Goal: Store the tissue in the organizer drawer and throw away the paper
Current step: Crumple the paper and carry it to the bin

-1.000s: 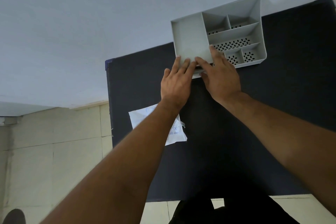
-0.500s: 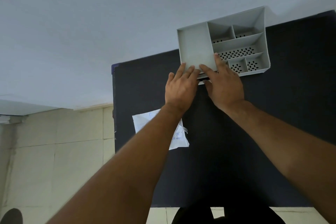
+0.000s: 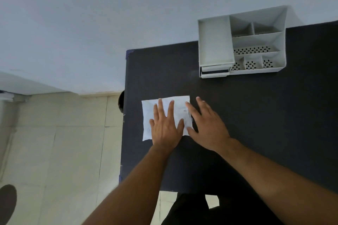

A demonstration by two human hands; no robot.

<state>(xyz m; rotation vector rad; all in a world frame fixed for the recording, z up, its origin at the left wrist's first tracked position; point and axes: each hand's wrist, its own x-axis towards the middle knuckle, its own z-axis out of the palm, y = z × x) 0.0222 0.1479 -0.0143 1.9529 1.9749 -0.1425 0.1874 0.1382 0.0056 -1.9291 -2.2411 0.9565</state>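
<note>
Paper lies flat near the table's left edge; left hand rests on it, fingers spread; right hand, fingers splayed, touches its right side; drawer looks closed; next, probably gather the paper for discarding.

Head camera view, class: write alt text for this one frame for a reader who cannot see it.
Two bare hands reach a creased white paper on a black table: the left hand lies flat on it, the right hand touches its right edge. A grey organizer with open compartments and a small front drawer stands at the table's far edge.
</note>
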